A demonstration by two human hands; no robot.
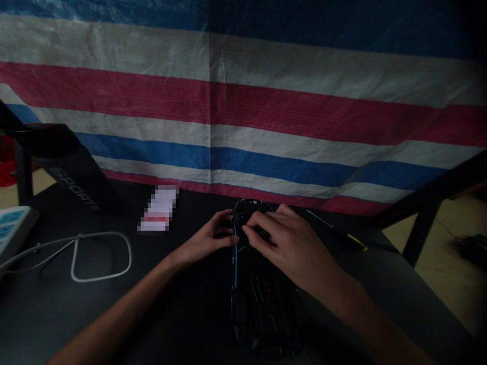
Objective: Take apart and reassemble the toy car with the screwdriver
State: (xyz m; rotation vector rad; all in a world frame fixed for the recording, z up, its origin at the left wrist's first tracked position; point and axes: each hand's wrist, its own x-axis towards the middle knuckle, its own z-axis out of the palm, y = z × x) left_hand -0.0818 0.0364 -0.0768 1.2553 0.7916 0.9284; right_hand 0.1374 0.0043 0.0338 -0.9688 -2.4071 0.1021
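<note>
A long black toy car (266,314) with a thin blue edge lies on the dark table in front of me, its far end pointing away. A small black wheel (237,218) sits on its far left side. My left hand (213,235) grips that side, thumb and fingertips against the edge on either side of the wheel. Above the far part of the car, my right hand (281,235) is closed in a pinch. Whatever is between its fingers is hidden. The dim light hides most detail on the car.
A screwdriver (344,238) with a black and yellow handle lies right of the car. To the left are a pixelated flat item (160,209), a black bottle-like object (76,172) marked SPORTS, a white cable (129,253) and a power strip (15,225). A striped sheet (243,101) hangs behind.
</note>
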